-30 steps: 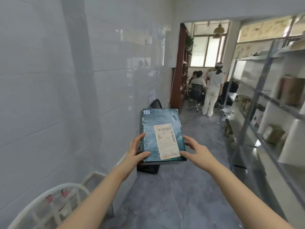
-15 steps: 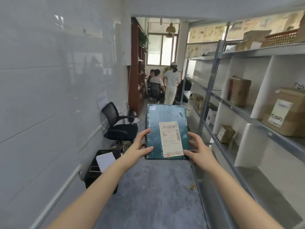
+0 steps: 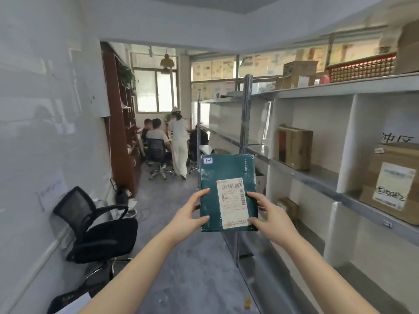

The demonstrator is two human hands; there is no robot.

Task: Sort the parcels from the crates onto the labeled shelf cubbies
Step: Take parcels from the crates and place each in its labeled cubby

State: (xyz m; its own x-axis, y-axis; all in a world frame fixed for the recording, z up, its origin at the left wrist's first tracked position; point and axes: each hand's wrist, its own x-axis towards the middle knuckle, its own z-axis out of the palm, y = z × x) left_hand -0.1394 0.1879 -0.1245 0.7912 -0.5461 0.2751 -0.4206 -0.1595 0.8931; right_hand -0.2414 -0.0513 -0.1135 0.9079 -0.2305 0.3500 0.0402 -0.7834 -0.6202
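A flat dark-green parcel with a white shipping label and a small "H" sticker at its top left corner is held up in front of me. My left hand grips its left edge, thumb on the front face. My right hand grips its right edge the same way. The grey metal shelf with white cubby dividers runs along the right. Brown cardboard parcels sit in several of its cubbies, one large box nearest me.
A black office chair stands against the white wall on the left, a dark bin below it. Several people are at the far end by the window. A red basket and boxes sit on the top shelf. The grey floor aisle runs ahead.
The view has swung right, from the white wall toward the shelf; the cubbies now fill the right side. Both hands keep the same grip on the parcel.
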